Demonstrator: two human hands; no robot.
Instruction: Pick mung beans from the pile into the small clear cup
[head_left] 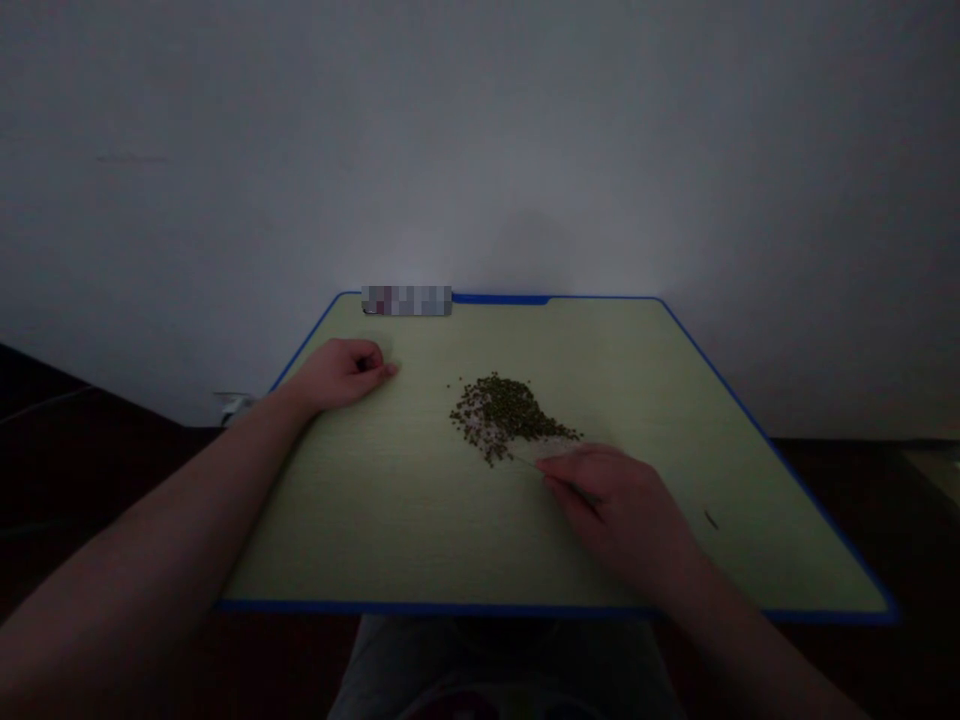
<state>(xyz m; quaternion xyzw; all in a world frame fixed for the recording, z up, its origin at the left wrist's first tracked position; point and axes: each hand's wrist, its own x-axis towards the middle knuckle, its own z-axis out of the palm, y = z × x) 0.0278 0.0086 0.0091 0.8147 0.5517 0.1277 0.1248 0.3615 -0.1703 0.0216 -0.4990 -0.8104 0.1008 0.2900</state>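
A loose pile of small green beans [510, 405], which look like mung beans, lies mid-table with pale grains [476, 423] among them. My right hand [615, 510] is closed around a thin, pointed tool [527, 462], most of it hidden by the fingers. The tip reaches the pile's near edge; I cannot tell whether it touches a bean. To the left of the pile, my left hand [341, 372] rests on the tabletop with its fingers curled in a loose fist and the thumb forward. No object shows in it.
The pale table [420, 545] has a blue rim and stands against a grey wall [480, 150]. At its back left edge lies a blurred flat object [406, 301]. A small dark sliver [711, 519] lies near the right forearm. The light is dim.
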